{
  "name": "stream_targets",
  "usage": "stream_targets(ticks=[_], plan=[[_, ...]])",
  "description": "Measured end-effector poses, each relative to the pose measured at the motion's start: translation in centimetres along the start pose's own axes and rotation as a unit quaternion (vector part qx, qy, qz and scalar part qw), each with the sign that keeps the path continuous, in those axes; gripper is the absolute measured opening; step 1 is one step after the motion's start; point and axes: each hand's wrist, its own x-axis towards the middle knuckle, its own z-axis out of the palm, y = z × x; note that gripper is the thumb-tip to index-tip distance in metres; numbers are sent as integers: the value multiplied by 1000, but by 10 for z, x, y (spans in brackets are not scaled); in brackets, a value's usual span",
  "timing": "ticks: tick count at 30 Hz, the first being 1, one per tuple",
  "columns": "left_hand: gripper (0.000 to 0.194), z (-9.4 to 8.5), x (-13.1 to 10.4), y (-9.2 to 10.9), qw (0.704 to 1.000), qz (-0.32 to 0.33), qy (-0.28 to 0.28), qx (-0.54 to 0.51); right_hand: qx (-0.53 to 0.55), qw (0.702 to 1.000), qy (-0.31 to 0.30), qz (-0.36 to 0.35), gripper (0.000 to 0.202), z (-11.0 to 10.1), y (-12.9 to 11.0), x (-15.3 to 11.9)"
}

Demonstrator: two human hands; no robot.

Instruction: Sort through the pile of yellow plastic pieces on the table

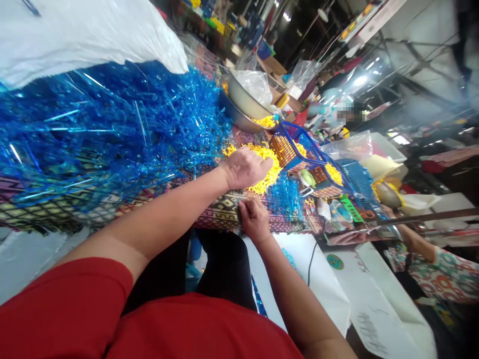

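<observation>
My left hand (247, 167) is closed over a heap of small yellow plastic pieces (275, 172) on the patterned mat. Its fingers curl downward, and whatever is in them is hidden. Nearer my body, my right hand (255, 217) is closed at the front edge of the mat (220, 212). What it holds, if anything, cannot be made out. A large pile of clear blue plastic pieces (112, 119) spreads to the left of my hands. To the right of the yellow heap lies a smaller group of blue pieces (286, 194).
Blue and orange baskets (290, 149) with yellow pieces stand at the right, beside metal bowls (243, 107) further back. A white sack (93, 35) covers part of the blue pile. White boxes (314, 279) stand below the table edge. Another person's arm (415, 239) reaches in at far right.
</observation>
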Motion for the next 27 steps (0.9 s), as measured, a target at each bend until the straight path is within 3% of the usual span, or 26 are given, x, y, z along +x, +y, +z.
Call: stream_targets(ticks=[12, 27], plan=[[29, 4, -5, 0, 999, 23, -21, 41, -2, 1000, 2, -7, 11, 1, 2, -1], [24, 3, -5, 2, 998, -11, -56, -28, -3, 1000, -5, 5, 12, -1, 1, -1]])
